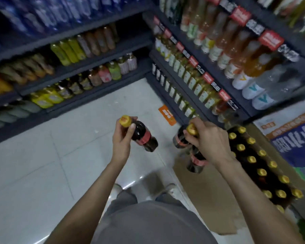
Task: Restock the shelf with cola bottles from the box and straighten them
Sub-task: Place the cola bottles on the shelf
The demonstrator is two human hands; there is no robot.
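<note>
- Above the floor tiles (pixel 42 173), left of the box (pixel 209 199): my left hand (pixel 123 138) grips one cola bottle (pixel 143 138) by the neck, fingers curled under the yellow cap, bottle tilted away from me.
- Over the box's near-left corner: my right hand (pixel 208 140) is curled round the necks of two cola bottles (pixel 196 161), both hanging clear.
- Inside the box: remaining cola bottles (pixel 261 162), upright in rows, yellow caps up.
- Beyond the box: shelf (pixel 192 95) of bottled drinks; motion blur, labels unreadable.
</note>
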